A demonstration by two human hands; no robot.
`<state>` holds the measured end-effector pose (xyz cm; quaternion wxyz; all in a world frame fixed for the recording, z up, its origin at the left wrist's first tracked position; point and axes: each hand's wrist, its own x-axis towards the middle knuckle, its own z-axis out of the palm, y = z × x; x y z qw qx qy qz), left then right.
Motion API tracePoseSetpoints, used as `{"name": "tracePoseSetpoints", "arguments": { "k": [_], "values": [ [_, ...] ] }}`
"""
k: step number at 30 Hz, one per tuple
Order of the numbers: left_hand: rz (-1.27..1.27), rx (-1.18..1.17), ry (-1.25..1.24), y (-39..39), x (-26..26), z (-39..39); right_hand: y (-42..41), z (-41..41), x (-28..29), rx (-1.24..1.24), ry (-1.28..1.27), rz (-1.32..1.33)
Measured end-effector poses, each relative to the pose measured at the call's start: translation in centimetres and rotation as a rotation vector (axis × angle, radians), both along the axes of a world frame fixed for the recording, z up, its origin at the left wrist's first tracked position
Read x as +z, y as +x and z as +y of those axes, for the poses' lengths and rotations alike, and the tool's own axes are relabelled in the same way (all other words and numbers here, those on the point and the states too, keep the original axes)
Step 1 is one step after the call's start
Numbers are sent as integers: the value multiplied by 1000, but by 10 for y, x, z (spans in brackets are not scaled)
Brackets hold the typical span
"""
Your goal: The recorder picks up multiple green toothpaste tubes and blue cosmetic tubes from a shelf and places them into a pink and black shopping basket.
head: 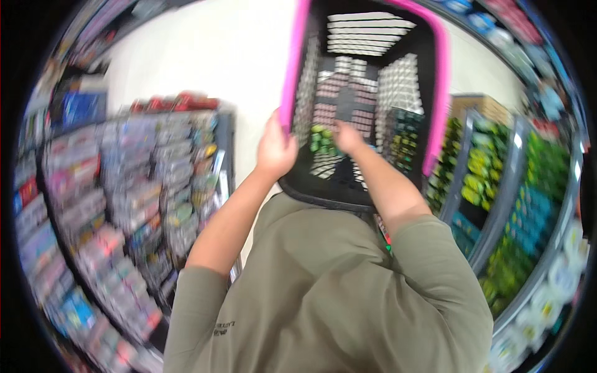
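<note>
My left hand (277, 148) grips the left side of a black plastic shopping basket (333, 198), its thumb over the pink handle (290, 79). The basket is tilted so that I look into it, and its slatted walls show the pale floor behind. My right hand (348, 138) is over the basket's inside, with its fingers blurred. Beside those fingers, small green and yellow items (323, 140) show; I cannot tell whether they lie in the basket or whether my right hand touches them. The basket's near edge is close to my olive shirt (326, 261).
To my left stands a shelf unit (226, 154) of packaged goods, with red items (175, 102) on top. Shelves of green and yellow packets (480, 170) stand to my right, near a cardboard box (482, 106). Pale floor (205, 56) shows ahead.
</note>
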<state>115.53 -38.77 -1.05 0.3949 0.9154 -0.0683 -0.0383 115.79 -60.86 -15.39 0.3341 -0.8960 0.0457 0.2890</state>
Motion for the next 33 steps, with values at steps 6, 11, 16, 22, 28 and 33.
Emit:
{"name": "tracePoseSetpoints", "arguments": {
  "k": [6, 11, 16, 22, 28, 33],
  "values": [
    [-19, -35, -38, 5, -6, 7, -23, -18, 119, -201, 184, -481],
    [-25, -80, -114, 14, -14, 6, -107, -82, 253, -679, -18, -879],
    [10, -113, -105, 19, -20, 9, -227, -167, 311, -1214, -576, -1155],
    [-33, -110, -124, 18, -22, 8, -314, -262, 338, -1322, -1242, -846],
    [-24, -99, -135, 16, -19, 5, -339, -308, 322, -1252, -1268, -691],
    [-44, -101, -146, 14, -17, 8, -317, -278, 329, -1503, -958, -684]
  ]
}}
